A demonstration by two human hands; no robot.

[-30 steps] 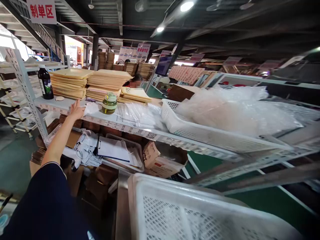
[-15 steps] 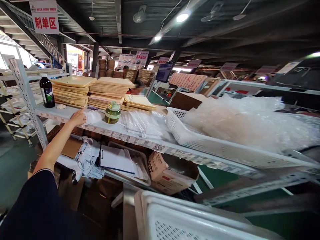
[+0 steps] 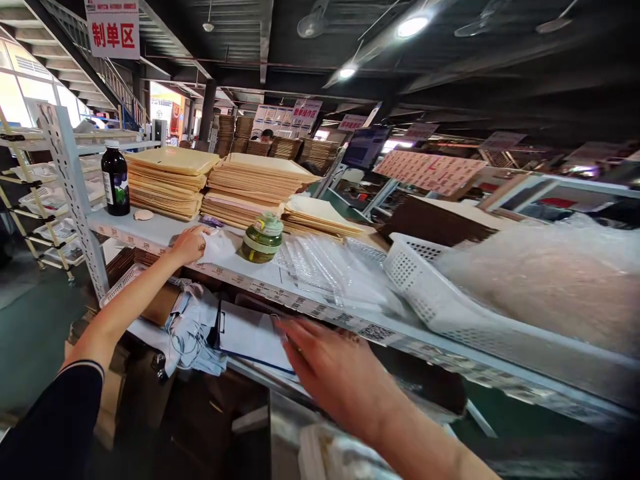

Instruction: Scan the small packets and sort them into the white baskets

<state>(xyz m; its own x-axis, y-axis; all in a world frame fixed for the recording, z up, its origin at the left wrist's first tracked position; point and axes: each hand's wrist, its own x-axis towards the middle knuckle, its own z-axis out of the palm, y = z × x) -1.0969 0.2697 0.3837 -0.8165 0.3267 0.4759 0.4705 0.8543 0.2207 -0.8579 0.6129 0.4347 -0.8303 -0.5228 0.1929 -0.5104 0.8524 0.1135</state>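
- Fingers (image 3: 200, 233) of the left hand (image 3: 190, 243) curl down onto a clear bag (image 3: 217, 245) on the shelf (image 3: 150, 230), pinching its near edge; the grip looks light, not clenched.
- The bag lies flat just beyond those fingertips, touching the green-lidded jar (image 3: 261, 238) on its far side.
- The right hand (image 3: 335, 380) hangs lower, fingers spread and released, holding nothing, just above a clipboard (image 3: 247, 333) on the tier beneath.
- Step in hand, as I judge it: taking one bag off the shelf. The next move calls for drawing it toward the shelf's edge without nudging the jar.
- Past the jar, more clear bags (image 3: 335, 273) lie spread out, then a white basket (image 3: 430, 300).
- Behind the fingertips stand stacks of envelopes (image 3: 170, 180); to their left, a dark bottle (image 3: 115, 180).
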